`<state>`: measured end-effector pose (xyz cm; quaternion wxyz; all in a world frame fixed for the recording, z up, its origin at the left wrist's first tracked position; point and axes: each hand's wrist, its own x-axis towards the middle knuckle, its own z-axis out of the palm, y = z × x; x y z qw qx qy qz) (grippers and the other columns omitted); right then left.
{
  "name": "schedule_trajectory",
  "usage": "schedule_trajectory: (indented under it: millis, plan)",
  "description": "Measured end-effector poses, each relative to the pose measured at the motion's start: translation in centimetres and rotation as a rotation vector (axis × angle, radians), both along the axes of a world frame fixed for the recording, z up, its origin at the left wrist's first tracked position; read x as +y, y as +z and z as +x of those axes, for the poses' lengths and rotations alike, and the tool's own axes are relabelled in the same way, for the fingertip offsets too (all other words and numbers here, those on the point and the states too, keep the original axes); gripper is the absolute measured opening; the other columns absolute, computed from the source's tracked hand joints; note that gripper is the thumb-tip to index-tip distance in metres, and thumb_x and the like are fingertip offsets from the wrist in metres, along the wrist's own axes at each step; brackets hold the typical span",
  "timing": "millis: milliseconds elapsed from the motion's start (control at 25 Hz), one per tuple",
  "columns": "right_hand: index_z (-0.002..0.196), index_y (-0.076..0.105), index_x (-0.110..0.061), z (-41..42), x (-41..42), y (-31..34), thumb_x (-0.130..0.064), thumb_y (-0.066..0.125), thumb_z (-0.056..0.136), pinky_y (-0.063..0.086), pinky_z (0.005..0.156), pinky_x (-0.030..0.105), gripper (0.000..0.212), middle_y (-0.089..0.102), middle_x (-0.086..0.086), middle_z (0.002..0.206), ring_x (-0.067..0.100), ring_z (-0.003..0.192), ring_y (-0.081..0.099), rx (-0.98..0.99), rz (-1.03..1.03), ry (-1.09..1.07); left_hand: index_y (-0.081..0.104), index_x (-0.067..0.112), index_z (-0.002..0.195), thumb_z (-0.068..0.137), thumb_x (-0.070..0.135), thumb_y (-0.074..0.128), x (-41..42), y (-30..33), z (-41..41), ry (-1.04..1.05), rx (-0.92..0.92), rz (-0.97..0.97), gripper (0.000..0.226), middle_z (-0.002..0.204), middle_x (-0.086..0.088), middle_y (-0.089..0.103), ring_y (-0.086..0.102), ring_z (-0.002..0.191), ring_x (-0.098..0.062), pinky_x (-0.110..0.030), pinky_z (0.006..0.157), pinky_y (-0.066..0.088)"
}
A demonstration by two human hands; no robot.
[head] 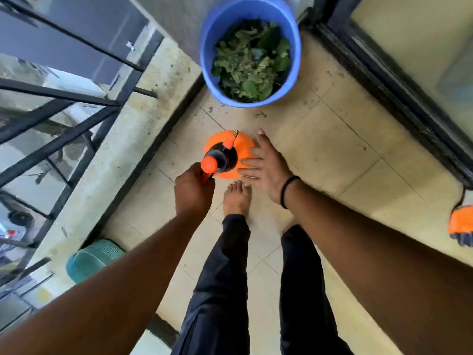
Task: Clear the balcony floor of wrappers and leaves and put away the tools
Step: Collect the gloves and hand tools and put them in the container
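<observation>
Head view: at the centre of the frame an orange plastic pressure sprayer (230, 155) with a round, smooth tank, a black pump collar, an orange knob and a small brass nozzle tip stands over the tiled balcony floor (332, 155). The left hand (193, 192), just left of centre, is curled round the sprayer's orange handle. The right hand (266, 167) lies with straight, spread fingers flat against the tank's right side; a black band circles its wrist.

At the top centre a round blue plastic bucket (297, 47) sits on the floor, filled well up with green and dried leaves (250, 62). A few dark specks of debris lie on the beige, matte tiles just below the bucket.

Along the left side runs a black metal railing (76, 116) above a stained concrete ledge. In the lower left a teal ribbed plastic container (94, 257) rests against the ledge. At the right edge an orange and dark glove (462, 225) shows partly. Bare feet and dark trousers fill the lower centre.
</observation>
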<state>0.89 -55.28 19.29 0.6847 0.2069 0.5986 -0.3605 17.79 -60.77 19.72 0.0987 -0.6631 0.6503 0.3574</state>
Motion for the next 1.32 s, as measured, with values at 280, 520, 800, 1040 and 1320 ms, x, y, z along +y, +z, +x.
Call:
schedule_trajectory:
  millis: [280, 520, 800, 1040, 1320]
  plan:
    - [0.133, 0.057, -0.006, 7.7, -12.3, -0.2, -0.026, 0.053, 0.103, 0.057, 0.076, 0.039, 0.036, 0.064, 0.016, 0.126, 0.039, 0.113, 0.064, 0.158, -0.076, 0.135, 0.072, 0.012, 0.103, 0.082, 0.002, 0.052, -7.9, -4.5, 1.9, 0.075, -0.106, -0.126, 0.031, 0.101, -0.018, 0.071, 0.063, 0.099, -0.039, -0.035, 0.072, 0.041]
    - [0.144, 0.046, -0.016, 9.8, -12.9, -2.9, -0.037, 0.045, 0.104, 0.047, 0.095, 0.047, 0.045, 0.055, 0.008, 0.142, 0.035, 0.120, 0.059, 0.131, -0.030, 0.234, 0.072, 0.015, 0.111, 0.079, -0.005, 0.047, -10.7, -5.4, 4.8, 0.034, -0.109, -0.149, 0.045, 0.106, -0.016, 0.071, 0.061, 0.103, -0.038, -0.034, 0.075, 0.042]
    - [0.135, 0.056, -0.009, 7.3, -9.3, 0.3, -0.026, 0.051, 0.103, 0.049, 0.100, 0.046, 0.035, 0.065, 0.014, 0.130, 0.034, 0.114, 0.064, 0.109, -0.134, 0.263, 0.067, 0.015, 0.123, 0.086, 0.005, 0.062, -10.6, -4.3, 6.1, 0.007, -0.083, -0.114, 0.039, 0.117, -0.015, 0.069, 0.060, 0.113, -0.036, -0.031, 0.081, 0.041]
    - [0.106, 0.069, -0.011, 2.8, 0.7, 2.5, -0.002, 0.065, 0.090, 0.053, 0.070, 0.030, 0.018, 0.067, 0.007, 0.085, 0.022, 0.071, 0.062, 0.195, -0.058, 0.020, 0.057, 0.019, 0.120, 0.077, 0.036, 0.075, -5.1, -0.9, 4.8, 0.225, -0.120, -0.029, 0.049, 0.099, -0.010, 0.065, 0.064, 0.095, -0.036, -0.042, 0.073, 0.055]
    - [0.103, 0.071, -0.007, -8.4, 19.0, 17.9, 0.007, 0.066, 0.087, 0.053, 0.084, 0.040, 0.022, 0.070, 0.012, 0.085, 0.028, 0.078, 0.065, 0.406, -0.074, -0.097, 0.047, 0.001, 0.140, 0.096, 0.071, 0.036, 9.8, 15.6, -9.5, 0.156, 0.155, 0.405, 0.084, 0.138, -0.021, 0.057, 0.043, 0.138, -0.026, -0.017, 0.101, 0.032]
